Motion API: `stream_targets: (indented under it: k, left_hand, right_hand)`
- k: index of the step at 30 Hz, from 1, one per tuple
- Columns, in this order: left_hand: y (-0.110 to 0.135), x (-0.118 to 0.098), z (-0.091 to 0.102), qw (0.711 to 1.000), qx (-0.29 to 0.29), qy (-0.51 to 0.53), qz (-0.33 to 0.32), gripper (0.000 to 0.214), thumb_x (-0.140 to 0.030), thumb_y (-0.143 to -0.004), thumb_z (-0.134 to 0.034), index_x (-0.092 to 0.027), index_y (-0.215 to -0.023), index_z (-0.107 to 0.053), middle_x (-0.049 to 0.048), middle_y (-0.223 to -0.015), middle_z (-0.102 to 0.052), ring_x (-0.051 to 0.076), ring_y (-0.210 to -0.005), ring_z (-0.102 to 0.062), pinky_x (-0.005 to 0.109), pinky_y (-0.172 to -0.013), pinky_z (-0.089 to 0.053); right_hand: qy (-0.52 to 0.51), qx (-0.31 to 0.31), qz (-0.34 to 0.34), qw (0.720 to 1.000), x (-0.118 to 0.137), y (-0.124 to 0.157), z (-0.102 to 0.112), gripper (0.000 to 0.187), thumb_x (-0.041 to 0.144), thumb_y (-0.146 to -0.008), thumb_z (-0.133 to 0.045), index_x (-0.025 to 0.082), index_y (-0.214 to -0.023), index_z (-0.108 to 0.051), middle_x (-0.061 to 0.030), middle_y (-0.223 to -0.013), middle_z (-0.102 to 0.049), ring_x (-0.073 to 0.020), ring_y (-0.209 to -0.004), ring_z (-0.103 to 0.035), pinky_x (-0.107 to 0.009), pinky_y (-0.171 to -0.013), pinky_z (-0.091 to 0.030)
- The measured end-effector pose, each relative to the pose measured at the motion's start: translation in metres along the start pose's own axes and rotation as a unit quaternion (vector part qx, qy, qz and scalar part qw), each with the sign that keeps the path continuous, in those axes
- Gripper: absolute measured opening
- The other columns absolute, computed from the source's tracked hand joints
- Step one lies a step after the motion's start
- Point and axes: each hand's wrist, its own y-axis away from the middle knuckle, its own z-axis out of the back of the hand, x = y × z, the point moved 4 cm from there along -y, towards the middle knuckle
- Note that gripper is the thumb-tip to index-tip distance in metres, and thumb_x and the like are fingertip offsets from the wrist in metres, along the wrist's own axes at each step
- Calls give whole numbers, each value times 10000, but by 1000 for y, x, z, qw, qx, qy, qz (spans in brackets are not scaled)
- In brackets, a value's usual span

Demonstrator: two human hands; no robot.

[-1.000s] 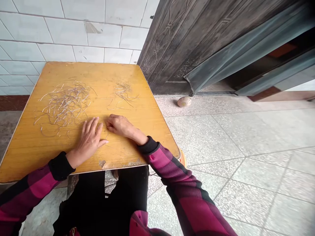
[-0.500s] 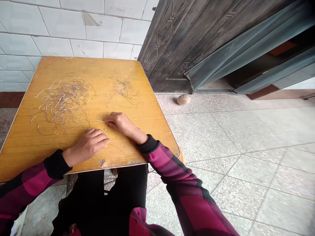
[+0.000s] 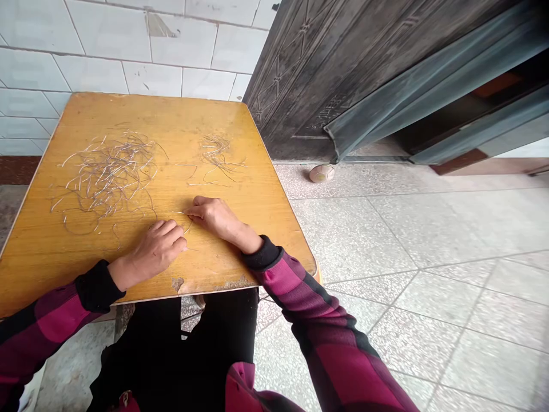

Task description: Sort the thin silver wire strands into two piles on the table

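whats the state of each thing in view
right hand, pinching a thin wire
left hand, fingers bent, grip unclear
thin wire, one end sticking out
larger wire pile, loose and tangled
smaller wire pile, loose, spread out
table, surface worn near front edge
curtain, parted
round object, resting on the floor

A wall (image 3: 184,48) of white tiles rises beyond the far edge of the table (image 3: 171,111), with a greyish-tan damaged patch (image 3: 160,26) on one tile and a dark reddish band (image 3: 17,170) along its base at the left. The yellow-brown tabletop has pale edging and (rather shabbily) worn spots (image 3: 235,283) along its near side. To the right stands a dark door (image 3: 295,86) with crossed-line decoration and pale scrawled marks, too small to read. Beside it, a grey-blue curtain (image 3: 386,97) hangs at a dark opening. Near the door's foot, a pale rounded object (image 3: 321,173) sits on the speckled floor (image 3: 454,229), whose slabs meet in thin, dark lines.
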Motion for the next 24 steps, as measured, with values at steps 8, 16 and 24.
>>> stream_targets:
  k: [8, 16, 24]
  left_hand:
    - [1, 1, 0, 1000, -2, -8, 29, 241, -92, -937, -512, -159, -711, -563, 42, -730, -580, 196, -735, -470, 335, -666, -363]
    - [2, 1, 3, 999, -14, -3, 41, 240, -97, -931, -523, -143, -702, -576, 47, -719, -579, 201, -734, -477, 344, -656, -365]
    - [3, 5, 3, 999, -14, -6, 49, 248, -88, -921, -529, -149, -684, -571, 43, -705, -576, 200, -724, -477, 349, -659, -365]
  right_hand:
    - [32, 15, 3, 999, 1, 6, 0, 278, 172, -938, -473, 182, -937, -751, -47, -821, -563, -131, -662, -412, -299, -580, -230]
    - [11, 16, 19, 1000, 0, 10, 1, 280, 169, -949, -466, 163, -914, -744, -49, -807, -557, -128, -660, -429, -292, -592, -267]
    - [5, 6, 28, 1000, 1, 12, 0, 279, 175, -954, -466, 161, -893, -737, -41, -788, -538, -130, -661, -410, -290, -590, -258]
